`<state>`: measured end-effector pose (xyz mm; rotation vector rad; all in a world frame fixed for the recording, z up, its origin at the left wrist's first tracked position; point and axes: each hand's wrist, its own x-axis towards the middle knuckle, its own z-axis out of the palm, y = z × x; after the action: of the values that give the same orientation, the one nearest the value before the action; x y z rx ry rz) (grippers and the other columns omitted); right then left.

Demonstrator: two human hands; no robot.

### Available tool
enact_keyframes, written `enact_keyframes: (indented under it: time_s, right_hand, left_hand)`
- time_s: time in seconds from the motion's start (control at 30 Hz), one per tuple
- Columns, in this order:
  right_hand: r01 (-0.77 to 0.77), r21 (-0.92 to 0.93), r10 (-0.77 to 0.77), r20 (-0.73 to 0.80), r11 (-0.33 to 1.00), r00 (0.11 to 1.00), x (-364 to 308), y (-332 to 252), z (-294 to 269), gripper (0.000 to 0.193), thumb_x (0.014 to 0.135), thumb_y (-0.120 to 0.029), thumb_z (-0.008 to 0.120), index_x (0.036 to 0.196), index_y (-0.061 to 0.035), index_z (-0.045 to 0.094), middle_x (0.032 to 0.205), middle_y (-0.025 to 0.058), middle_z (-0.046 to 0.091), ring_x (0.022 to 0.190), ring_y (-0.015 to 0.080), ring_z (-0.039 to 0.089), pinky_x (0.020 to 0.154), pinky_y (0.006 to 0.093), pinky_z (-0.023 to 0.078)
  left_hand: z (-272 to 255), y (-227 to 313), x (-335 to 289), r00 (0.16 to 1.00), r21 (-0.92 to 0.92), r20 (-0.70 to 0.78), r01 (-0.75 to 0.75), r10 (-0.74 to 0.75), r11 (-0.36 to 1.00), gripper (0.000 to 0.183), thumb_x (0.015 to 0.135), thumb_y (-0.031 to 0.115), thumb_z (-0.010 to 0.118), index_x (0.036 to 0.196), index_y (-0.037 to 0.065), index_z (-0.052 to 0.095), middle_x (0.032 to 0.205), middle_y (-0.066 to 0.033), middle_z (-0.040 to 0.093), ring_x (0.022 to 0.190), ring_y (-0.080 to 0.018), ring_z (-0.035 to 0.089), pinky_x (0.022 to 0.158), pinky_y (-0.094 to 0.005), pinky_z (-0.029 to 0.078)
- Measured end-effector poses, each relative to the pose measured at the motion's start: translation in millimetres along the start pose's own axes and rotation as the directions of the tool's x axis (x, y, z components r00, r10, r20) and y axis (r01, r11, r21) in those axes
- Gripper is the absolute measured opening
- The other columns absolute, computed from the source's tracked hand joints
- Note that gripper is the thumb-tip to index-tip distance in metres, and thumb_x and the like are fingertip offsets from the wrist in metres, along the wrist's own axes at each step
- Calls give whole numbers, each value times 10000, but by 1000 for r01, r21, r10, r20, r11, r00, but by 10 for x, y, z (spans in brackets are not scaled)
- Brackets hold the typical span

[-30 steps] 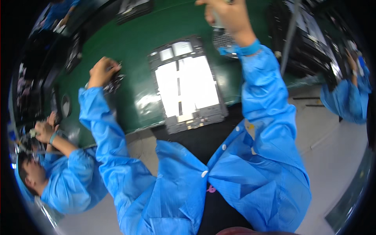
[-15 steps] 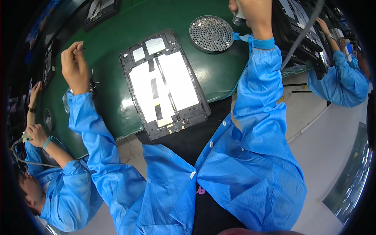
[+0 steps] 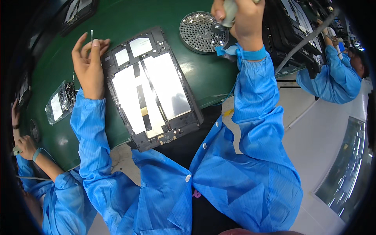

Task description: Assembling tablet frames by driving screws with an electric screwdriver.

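Observation:
Between the thumb and fingers of my left hand (image 3: 90, 68) a small thin metal strip (image 3: 92, 35) sticks up. That hand is beside the upper left edge of an opened tablet (image 3: 164, 84), which has silver-white panels and a black frame and lies at the table's near edge. My right hand (image 3: 247, 25), with a blue wrist strap (image 3: 253, 55), is closed around a pale electric screwdriver (image 3: 230, 13). The screwdriver's metal nose is over the round screw tray (image 3: 203, 45), full of holes and loose screws; its very tip is hard to make out.
A clear plastic bag (image 3: 58, 102) of small metal parts lies left of the tablet. Black device frames are stacked (image 3: 288, 35) at the right, crossed by a grey cable (image 3: 307, 41). Co-workers in blue sit left (image 3: 62, 203) and right (image 3: 337, 78). Another device (image 3: 78, 13) lies far left.
My left hand has moved right toward the tablet, and the metal strip now shows clearly. My right hand has brought the screwdriver left over the screw tray. The view has shifted slightly.

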<state>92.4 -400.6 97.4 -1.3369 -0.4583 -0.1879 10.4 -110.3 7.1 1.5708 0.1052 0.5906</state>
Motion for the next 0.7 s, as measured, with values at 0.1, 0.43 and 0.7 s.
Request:
enact_keyframes:
  time_s: [0.1,0.43,0.7]
  right_hand:
    - [-39,-36,42,99,999,994,-40,79,-2,180,890,-104,644,917,72,675,642,93,655,401,106,500,401,240,406]
    - [-86,149,53,208,985,977,-177,223,73,212,922,-133,624,866,68,662,541,60,572,397,104,484,416,244,408]
    - [-31,88,4,290,996,957,-168,306,-30,261,931,-154,578,856,86,647,514,59,550,392,108,482,416,242,412]
  left_hand:
    - [95,-8,-92,998,139,-28,64,-61,988,274,996,110,602,1192,-77,565,1065,-141,656,973,-211,691,890,-288,525]
    - [125,112,-192,996,145,-53,84,-77,986,373,1017,181,586,1321,-33,571,1074,-98,659,1003,-161,655,933,-288,500]
    - [-245,-127,138,988,142,-121,-78,96,987,414,989,158,626,1327,-63,534,1120,-143,654,1019,-183,661,979,-309,505]
